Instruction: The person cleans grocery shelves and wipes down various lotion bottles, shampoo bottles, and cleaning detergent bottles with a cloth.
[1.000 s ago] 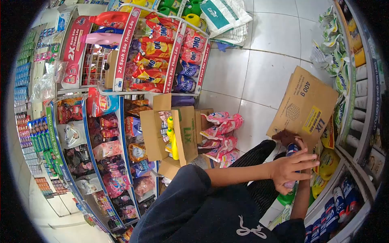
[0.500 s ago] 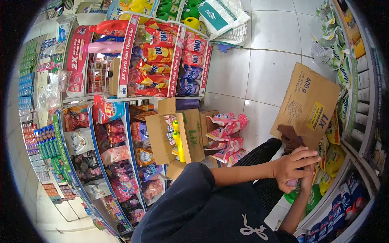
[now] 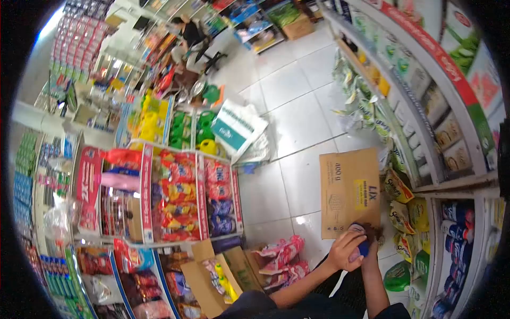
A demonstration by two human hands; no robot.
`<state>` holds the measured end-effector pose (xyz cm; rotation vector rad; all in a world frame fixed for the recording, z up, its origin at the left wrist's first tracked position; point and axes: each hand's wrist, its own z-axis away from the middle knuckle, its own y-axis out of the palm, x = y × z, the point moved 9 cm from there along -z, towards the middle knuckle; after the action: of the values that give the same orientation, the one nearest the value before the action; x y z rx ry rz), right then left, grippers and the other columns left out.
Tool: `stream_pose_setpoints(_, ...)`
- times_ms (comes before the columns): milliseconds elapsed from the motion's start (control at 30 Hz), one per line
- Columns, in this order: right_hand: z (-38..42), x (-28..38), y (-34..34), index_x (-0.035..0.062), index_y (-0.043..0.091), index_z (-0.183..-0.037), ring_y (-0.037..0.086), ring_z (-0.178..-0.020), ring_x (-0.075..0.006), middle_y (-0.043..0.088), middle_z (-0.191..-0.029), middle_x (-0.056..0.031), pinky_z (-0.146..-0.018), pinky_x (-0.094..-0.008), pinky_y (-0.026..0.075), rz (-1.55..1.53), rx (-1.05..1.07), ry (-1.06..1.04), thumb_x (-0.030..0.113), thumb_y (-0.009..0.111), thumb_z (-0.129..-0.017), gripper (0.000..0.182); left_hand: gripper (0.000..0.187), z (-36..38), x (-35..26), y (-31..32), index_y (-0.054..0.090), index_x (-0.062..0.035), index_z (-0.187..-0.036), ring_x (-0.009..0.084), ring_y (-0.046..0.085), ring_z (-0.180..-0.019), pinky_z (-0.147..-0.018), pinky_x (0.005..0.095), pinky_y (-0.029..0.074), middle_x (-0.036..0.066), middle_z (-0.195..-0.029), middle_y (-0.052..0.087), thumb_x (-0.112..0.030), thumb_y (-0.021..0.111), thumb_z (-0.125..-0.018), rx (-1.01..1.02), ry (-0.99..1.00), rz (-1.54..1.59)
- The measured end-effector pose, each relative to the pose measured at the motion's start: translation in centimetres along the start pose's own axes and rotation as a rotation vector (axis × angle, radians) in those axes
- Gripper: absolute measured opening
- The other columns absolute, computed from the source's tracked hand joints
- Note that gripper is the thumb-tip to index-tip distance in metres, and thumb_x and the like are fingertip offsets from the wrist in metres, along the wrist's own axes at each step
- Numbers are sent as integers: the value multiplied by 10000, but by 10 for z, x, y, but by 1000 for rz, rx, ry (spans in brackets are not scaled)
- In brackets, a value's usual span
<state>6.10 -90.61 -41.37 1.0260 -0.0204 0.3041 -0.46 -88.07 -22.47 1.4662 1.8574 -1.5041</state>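
Note:
My left hand (image 3: 344, 251) wraps over a small blue and pink bottle (image 3: 363, 248) low in the view, just in front of a flat LIX cardboard box (image 3: 348, 191). My right hand (image 3: 373, 243) comes up from below and grips the same bottle from its far side, mostly hidden by the bottle and my left hand. Both forearms reach up from my dark clothing at the bottom edge. The bottle is held close to the lower right shelf of green and yellow pouches (image 3: 405, 212).
A right-hand shelf unit (image 3: 457, 183) holds pouches and blue bottles (image 3: 456, 213). An open cardboard box of yellow bottles (image 3: 223, 279) and pink pouches (image 3: 280, 254) lie on the floor at left. Behind stands a red OMO detergent rack (image 3: 180, 196). A white sack (image 3: 239, 127) lies on the tiles.
The view has swung upward, so the hands now sit lower and smaller in the picture. Both hands keep hold of the bottle beside the LIX box.

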Motion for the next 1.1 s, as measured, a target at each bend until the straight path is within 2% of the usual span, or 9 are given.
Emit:
stream_pose_setpoints(233,62,-8,51,164,320,-1235,509,-949,-174,483,-1040,-54,-829,-336,450,16,-285,-8,171,456,-864,396,424,4,5,-9,553,-3,-1030,344,555,-915,-811,383,441,217,-1009,554,-174,643,-652,-98,-406,-249)
stream_pose_setpoints(433,10,-24,40,65,506,-1069,490,-987,-175,520,-1059,-71,-847,-297,398,-91,-248,82,374,521,-808,405,379,11,26,-13,523,21,-1011,155,557,-768,-721,263,443,96,-860,588,-150,679,-711,-47,-637,-143)
stream_pose_setpoints(600,-75,-30,-58,56,501,-1097,428,-1092,-313,491,-1129,-181,-941,-381,322,1133,-312,-691,315,443,-845,366,309,33,54,-27,566,59,-855,174,554,-621,-619,311,460,112,-740,596,-179,686,-699,-183,-799,-97)
stream_pose_setpoints(733,-79,-30,-92,29,542,-985,453,-1040,-334,504,-1080,-210,-886,-392,346,483,-397,-599,278,457,-827,306,223,51,70,-47,562,39,-731,119,483,-562,-548,277,422,51,-699,554,-144,682,-687,-279,-939,13)
stream_pose_setpoints(833,-76,-24,-69,8,564,-893,518,-855,-247,561,-929,-178,-770,-359,405,1108,-505,-382,246,482,-815,264,204,57,72,-64,530,1,-652,119,441,-529,-520,266,390,18,-635,502,-110,700,-648,-359,-855,2)
stream_pose_setpoints(933,-55,-24,-68,66,666,-750,574,-680,-178,639,-725,-80,-646,-346,418,965,-708,-336,196,610,-726,144,218,73,55,-54,528,9,-662,129,456,-558,-542,265,397,26,-653,510,-102,712,-628,-286,-927,-5)
stream_pose_setpoints(1000,-64,-50,-103,39,556,-984,550,-827,-195,585,-928,-72,-765,-309,428,814,-482,-553,151,546,-782,231,249,83,42,-50,561,48,-757,144,506,-633,-601,264,424,60,-728,553,-88,709,-610,-133,-1028,-61)
stream_pose_setpoints(1067,-53,-48,-133,29,455,-1131,521,-946,-192,525,-1070,-89,-857,-292,413,432,-285,-390,122,497,-829,318,318,89,26,-44,562,75,-861,159,525,-724,-681,266,431,80,-813,563,-56,692,-602,-55,-993,-39)
stream_pose_setpoints(1100,-56,-52,-124,27,437,-1150,525,-965,-199,522,-1077,-95,-879,-293,411,-230,-29,-163,129,503,-831,342,335,88,19,-42,545,76,-893,164,520,-769,-726,269,425,79,-850,553,-37,679,-607,-51,-941,47)
